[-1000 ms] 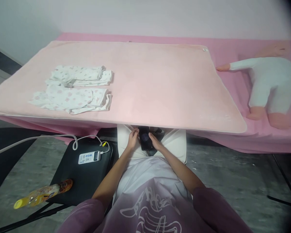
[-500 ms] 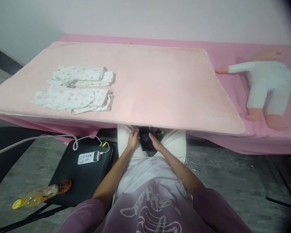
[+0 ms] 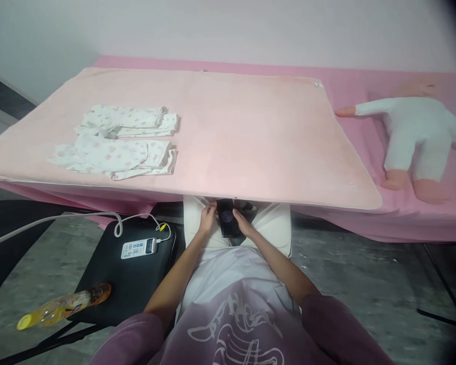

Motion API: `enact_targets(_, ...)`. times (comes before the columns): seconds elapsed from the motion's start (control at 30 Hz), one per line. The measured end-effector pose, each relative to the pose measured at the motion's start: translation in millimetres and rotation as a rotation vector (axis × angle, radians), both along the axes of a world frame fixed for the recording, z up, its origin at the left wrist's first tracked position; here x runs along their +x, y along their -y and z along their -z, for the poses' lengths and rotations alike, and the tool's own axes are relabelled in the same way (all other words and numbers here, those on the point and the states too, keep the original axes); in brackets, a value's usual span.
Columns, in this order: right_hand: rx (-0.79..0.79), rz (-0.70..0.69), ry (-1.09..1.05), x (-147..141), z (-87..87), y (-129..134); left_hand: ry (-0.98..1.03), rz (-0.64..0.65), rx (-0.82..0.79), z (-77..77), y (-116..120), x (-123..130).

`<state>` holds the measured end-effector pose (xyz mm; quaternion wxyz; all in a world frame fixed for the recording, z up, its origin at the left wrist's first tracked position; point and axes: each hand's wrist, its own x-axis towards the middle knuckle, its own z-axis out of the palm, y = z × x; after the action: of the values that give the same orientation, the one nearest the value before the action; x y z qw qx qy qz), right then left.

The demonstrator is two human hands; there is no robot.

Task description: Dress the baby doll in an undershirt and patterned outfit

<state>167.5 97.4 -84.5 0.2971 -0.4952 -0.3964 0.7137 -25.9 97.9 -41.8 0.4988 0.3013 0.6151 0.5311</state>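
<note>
Low in my lap, below the near edge of the table, I hold a black phone (image 3: 226, 228) with a dark screen and a faint round shape on it. My left hand (image 3: 208, 217) grips its left side, and my right hand (image 3: 243, 223) holds the right side with the thumb over the screen. Two folded sets of white patterned baby clothes, one greenish-dotted (image 3: 129, 119) and one with pink prints (image 3: 117, 156), lie to the left on a pale pink mat (image 3: 251, 137). Neither hand touches them.
A baby doll (image 3: 418, 134) in white clothing lies at the right on the pink sheet (image 3: 353, 91). On a black stool (image 3: 133, 284) at my left are a white power bank (image 3: 139, 248) with a cable (image 3: 79, 214) and a yellow-capped bottle (image 3: 64, 305).
Both hands stay on the phone with almost no movement. The whole view has shifted very slightly.
</note>
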Motion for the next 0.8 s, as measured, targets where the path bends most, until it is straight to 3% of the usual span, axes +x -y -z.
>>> enact_targets(0.47, -0.009, 0.013, 0.049, 1, 12.0, 0, -0.011, 0.02, 0.014, 2.1, 1, -2)
enact_targets(0.8, 0.102, -0.019, -0.096, -2, 8.5, -2, -0.018, 0.028, 0.025, 8.4, 0, -5)
